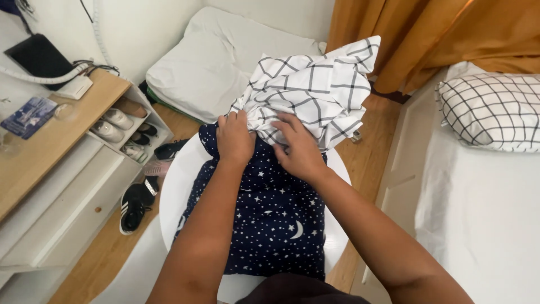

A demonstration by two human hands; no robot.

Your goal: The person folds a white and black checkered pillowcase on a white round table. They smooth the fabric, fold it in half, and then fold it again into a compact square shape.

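A navy pillow with white stars and moons (270, 219) lies on a round white table (174, 191). A white pillowcase with a black grid pattern (318, 90) is bunched over its far end. My left hand (235, 138) grips the edge of the grid pillowcase where it meets the navy pillow. My right hand (298, 149) presses on the same edge, fingers curled into the fabric.
A wooden-topped white cabinet (62, 169) with shoes on its shelf stands at left, and a black sneaker (135, 205) lies on the floor. A white mattress (214, 62) lies at the back. A bed with a grid pillow (492, 110) is at right, orange curtains (416, 39) behind.
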